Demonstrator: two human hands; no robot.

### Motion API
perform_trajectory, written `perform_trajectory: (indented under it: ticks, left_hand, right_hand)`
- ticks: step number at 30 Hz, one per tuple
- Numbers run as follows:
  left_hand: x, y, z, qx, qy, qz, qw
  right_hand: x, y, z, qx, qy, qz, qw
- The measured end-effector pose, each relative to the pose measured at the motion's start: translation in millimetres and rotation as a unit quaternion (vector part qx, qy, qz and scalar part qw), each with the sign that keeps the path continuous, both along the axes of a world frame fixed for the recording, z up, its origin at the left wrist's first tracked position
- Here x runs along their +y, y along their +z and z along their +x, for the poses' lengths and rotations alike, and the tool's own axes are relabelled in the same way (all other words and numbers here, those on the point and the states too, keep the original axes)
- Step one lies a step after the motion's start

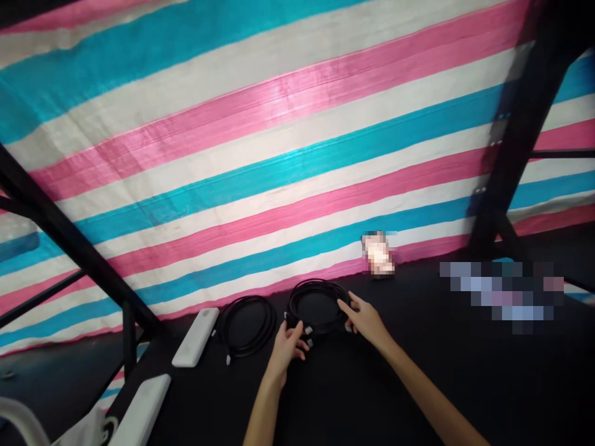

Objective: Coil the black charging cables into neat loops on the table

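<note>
A coil of black cable lies on the black table between my two hands, with light-coloured plug ends showing at its near side. My left hand is at the coil's near left edge, thumb and index finger closed about it and the other fingers loosely curled. At the right edge, my right hand pinches the coil between thumb and fingers, close to a plug end. A second black cable coil rests to the left, touched by neither hand.
Left of the coils lie a white power-bank-like block and a similar white block. Farther back is a pixelated bright object; another blurred patch is at right. Striped sheeting hangs behind, between dark frame posts.
</note>
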State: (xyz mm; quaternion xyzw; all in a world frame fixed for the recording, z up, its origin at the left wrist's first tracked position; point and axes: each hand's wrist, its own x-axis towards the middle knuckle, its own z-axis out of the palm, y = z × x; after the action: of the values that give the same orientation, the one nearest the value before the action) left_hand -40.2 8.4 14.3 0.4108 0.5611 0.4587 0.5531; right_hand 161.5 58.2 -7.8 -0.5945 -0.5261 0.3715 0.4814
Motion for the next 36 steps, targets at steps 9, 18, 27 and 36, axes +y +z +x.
perform_trajectory:
  ticks: [9, 18, 27, 36]
  left_hand:
    - [4.3, -2.9, -30.7, 0.333, 0.086, 0.076, 0.936]
    - [-2.5, -3.7, -58.2, 0.652, 0.108, 0.01, 0.751]
    - [-13.2, -8.3, -48.5, 0.671, 0.051, 0.009, 0.74]
    - [-95.9, -19.3, -37.8, 0.725, 0.003, 0.058, 0.687]
  right_hand:
    - [4.3, -11.9, 8.1, -0.147, -0.069, 0.065, 0.985]
    - [4.8, -11.2, 14.3, -0.134, -0.076, 0.094, 0.983]
    - [-3.4, -17.0, 9.4, -0.097, -0.091, 0.133, 0.982]
    - [-48.5, -7.8, 1.8, 0.026, -0.198, 0.188, 0.962]
